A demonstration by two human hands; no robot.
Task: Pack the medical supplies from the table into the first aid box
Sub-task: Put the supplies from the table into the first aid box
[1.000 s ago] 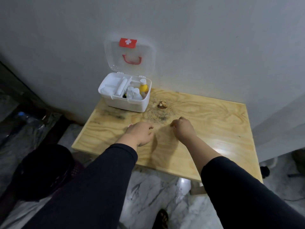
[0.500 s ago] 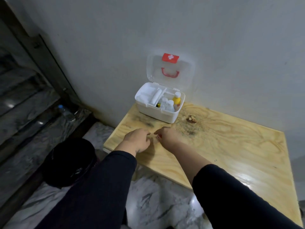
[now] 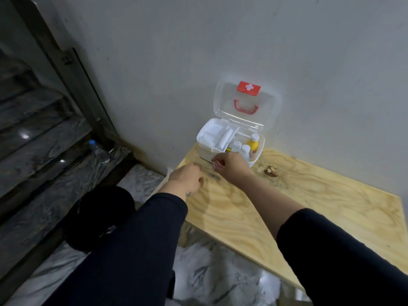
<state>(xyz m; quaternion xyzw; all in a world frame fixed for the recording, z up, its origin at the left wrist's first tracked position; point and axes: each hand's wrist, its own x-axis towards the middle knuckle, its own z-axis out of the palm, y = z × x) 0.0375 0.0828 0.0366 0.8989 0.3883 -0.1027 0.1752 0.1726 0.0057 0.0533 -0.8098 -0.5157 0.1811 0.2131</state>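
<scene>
The white first aid box (image 3: pixel 205 151) stands at the far left corner of the wooden table (image 3: pixel 320 206), against the wall. Its clear lid (image 3: pixel 247 107), with a red cross label and red handle, is up. Inside are a white roll (image 3: pixel 225 139), a yellow bottle (image 3: pixel 252 144) and small white bottles (image 3: pixel 240 149). My right hand (image 3: pixel 231 165) hovers just in front of the box with curled fingers; a small reddish spot shows at the fingertips. My left hand (image 3: pixel 187 176) is over the table's left edge, fingers curled, nothing visible in it.
A dark knot with a brown chip (image 3: pixel 270 171) marks the wood to the right of the box. On the marble floor at the left lies a black round object (image 3: pixel 99 217). A plastic water bottle (image 3: pixel 98 151) rests on the dark stair steps.
Both hands have moved left and toward the box; the right hand has lifted off the table to the box's front wall. My view has swung left, showing the stairs.
</scene>
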